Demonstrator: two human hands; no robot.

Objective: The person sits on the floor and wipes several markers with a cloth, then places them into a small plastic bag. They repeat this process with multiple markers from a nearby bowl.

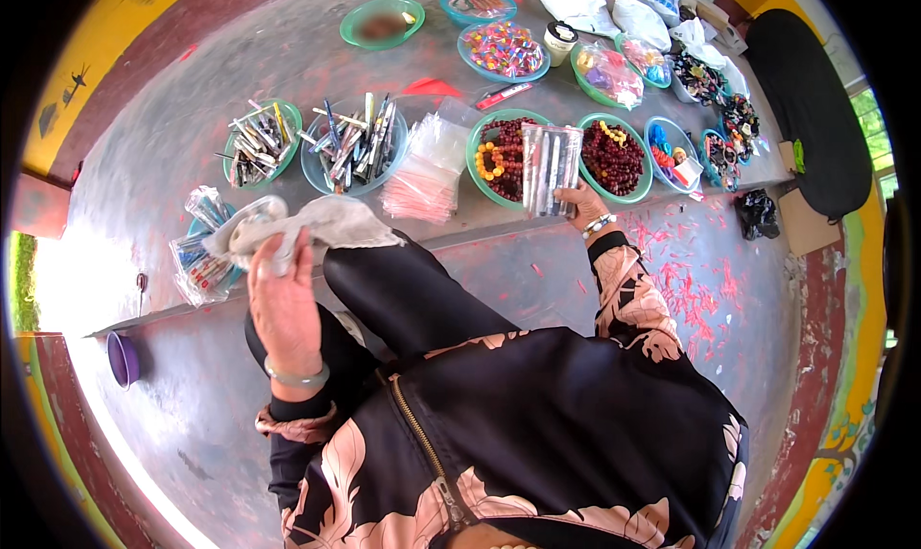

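Note:
My left hand is closed on a greyish-white cloth, which drapes over toward my knee. Under the cloth's left end, a bowl of packed pens is partly hidden. My right hand grips a clear plastic packet of pens by its lower right corner, holding it upright. Behind that packet, dark red beads with some yellow ones fill a green bowl, partly covered. Loose pens lie in a green bowl and a blue bowl. Between the pens and beads sits a stack of clear plastic bags.
Another bowl of dark red beads stands right of the packet. Farther back are a bowl of colourful wrapped pieces, a white tub and white plastic bags. Red scraps litter the lower floor; a purple container stands at left.

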